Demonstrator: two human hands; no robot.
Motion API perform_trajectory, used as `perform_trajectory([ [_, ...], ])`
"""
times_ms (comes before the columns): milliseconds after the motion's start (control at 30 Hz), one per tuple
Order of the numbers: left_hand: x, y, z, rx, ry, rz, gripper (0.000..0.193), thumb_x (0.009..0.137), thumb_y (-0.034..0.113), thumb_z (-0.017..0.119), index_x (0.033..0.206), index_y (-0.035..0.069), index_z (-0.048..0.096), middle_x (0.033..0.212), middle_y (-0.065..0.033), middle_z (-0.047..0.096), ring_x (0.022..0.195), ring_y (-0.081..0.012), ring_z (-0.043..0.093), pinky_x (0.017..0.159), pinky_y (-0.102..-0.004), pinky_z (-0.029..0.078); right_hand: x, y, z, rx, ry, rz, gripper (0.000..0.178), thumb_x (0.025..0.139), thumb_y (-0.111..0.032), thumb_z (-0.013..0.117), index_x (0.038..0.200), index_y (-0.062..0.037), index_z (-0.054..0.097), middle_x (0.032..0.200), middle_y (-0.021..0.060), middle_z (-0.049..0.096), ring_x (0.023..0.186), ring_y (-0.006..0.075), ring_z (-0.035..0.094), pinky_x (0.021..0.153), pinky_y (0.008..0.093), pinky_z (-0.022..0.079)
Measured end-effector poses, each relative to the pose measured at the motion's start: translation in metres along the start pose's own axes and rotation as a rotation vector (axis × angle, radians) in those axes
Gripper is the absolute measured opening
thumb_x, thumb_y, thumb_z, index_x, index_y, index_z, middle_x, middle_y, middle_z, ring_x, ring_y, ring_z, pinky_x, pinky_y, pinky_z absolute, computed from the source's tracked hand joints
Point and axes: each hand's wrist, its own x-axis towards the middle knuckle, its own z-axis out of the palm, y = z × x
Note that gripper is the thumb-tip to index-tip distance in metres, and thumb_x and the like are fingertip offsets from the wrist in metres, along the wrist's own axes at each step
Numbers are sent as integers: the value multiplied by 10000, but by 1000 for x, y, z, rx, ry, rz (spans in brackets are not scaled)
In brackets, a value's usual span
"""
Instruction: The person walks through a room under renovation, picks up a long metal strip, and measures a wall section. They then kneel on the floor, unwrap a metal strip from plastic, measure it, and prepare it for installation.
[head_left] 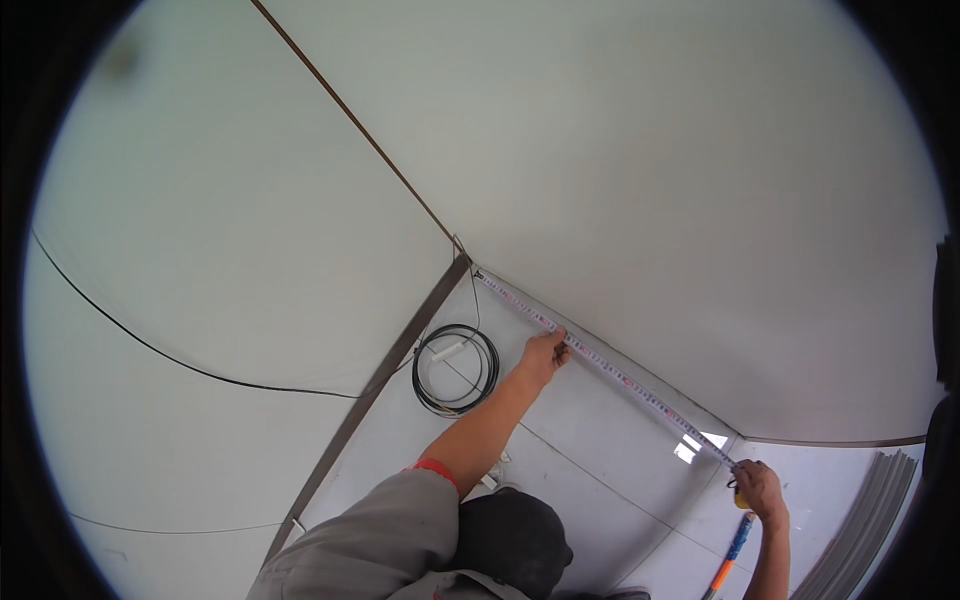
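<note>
A measuring tape lies stretched along the foot of the white wall, from the room corner toward the right. My left hand presses the tape against the floor near its middle. My right hand grips the yellow tape case at the right end, close to the wall. A grey sleeve with a red cuff covers my left upper arm.
A coil of black cable lies on the pale floor near the corner. A dark skirting strip runs along the left wall. An orange and blue tool lies below my right hand. Grey profiles are stacked at the right.
</note>
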Motion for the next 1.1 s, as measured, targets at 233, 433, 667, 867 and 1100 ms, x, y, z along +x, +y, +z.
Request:
perform_trajectory([
  [233,8,31,-2,22,22,83,151,944,173,675,897,44,613,775,-42,590,662,-156,595,521,-256,513,-82,96,-19,46,170,218,174,885,-140,595,983,-31,690,847,169,600,804,347,613,729,415,490],
  [433,20,30,30,92,21,88,164,961,175,643,884,36,602,751,-53,573,654,-186,586,514,-287,503,-144,158,-1,-14,381,253,163,896,-174,605,941,-39,685,847,171,607,844,349,607,743,432,492],
  [667,31,24,-46,-97,21,51,154,1034,178,527,995,59,615,768,-28,522,649,-157,487,552,-270,446,-70,145,-8,-361,283,382,262,946,-356,581,919,-108,660,888,178,599,877,375,622,714,477,524],
  [867,48,31,-53,1,13,23,136,1011,181,571,1016,50,607,827,-55,602,716,-182,586,589,-271,526,-74,132,-5,-322,262,495,223,950,-326,583,964,-125,679,934,181,624,865,354,651,738,460,543],
  [1100,56,29,-67,28,-4,16,147,1010,211,581,1009,67,613,838,-41,623,721,-162,605,577,-265,540,-74,123,1,-322,233,488,217,950,-310,584,960,-119,685,934,174,633,863,348,657,733,455,546],
])
